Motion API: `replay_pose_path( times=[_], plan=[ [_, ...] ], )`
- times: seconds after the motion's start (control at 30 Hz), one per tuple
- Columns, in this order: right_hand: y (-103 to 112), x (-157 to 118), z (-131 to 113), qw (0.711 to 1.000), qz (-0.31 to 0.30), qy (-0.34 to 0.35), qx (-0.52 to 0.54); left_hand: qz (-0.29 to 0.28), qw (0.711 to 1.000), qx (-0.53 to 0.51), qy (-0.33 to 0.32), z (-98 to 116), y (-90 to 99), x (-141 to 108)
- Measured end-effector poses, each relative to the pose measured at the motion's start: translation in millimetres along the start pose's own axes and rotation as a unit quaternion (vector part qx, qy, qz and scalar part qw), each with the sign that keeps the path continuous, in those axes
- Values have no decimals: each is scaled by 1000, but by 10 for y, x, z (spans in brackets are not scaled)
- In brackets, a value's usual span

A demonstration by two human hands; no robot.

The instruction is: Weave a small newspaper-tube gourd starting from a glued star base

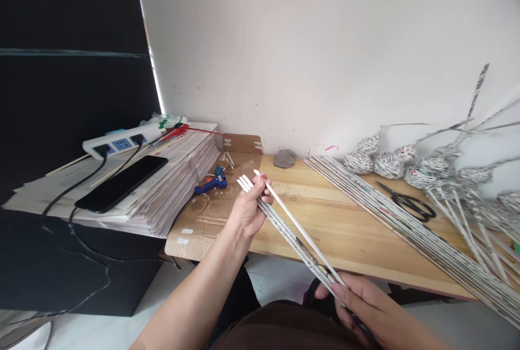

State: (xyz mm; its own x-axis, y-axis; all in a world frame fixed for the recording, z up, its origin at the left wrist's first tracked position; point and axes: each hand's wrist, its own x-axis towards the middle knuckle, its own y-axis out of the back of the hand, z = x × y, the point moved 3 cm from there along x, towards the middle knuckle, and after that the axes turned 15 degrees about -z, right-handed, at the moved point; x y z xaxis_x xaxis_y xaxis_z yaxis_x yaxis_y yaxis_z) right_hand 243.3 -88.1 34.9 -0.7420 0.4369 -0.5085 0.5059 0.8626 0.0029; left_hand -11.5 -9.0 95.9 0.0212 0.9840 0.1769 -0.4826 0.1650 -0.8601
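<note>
A small bundle of slender rolled-paper sticks is held over the front edge of the wooden table, slanting from upper left to lower right; the rolls are straight, mostly white with grey printed flecks, one plain white and slightly splayed from the rest. The upper ends are pinched between the closed thumb and fingers of the left hand; the lower part is gripped by the curled fingers of the right hand, where a dark handle is also seen. Beyond, on smooth, pale-grained wood, a blue glue gun is set on creased brown cardboard, near a lumpy grey piece. At the right, a long row of printed paper rolls is laid beside black-handled scissors and bulbous, coarsely woven paper forms. At the left, a glossy black phone and a white power strip are borne by a thick stack of paper.
</note>
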Motion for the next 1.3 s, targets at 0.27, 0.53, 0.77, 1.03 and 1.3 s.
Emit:
replay_pose_path(
  times=[0.27,0.53,0.77,1.03,1.3],
  plan=[
    [-73,19,84,1000,14,-4,-7,-15,1000,2,8,4,1,-69],
    [-56,158,99,999,36,33,18,18,996,57,68,-266,30,-151],
    [-36,275,108,999,33,17,35,-44,991,-14,123,-582,62,-216],
    [98,349,-74,997,2,25,66,-102,985,-2,139,-584,-16,11],
    [431,533,-342,990,-11,73,117,-60,992,16,113,-547,-84,592]
  ],
)
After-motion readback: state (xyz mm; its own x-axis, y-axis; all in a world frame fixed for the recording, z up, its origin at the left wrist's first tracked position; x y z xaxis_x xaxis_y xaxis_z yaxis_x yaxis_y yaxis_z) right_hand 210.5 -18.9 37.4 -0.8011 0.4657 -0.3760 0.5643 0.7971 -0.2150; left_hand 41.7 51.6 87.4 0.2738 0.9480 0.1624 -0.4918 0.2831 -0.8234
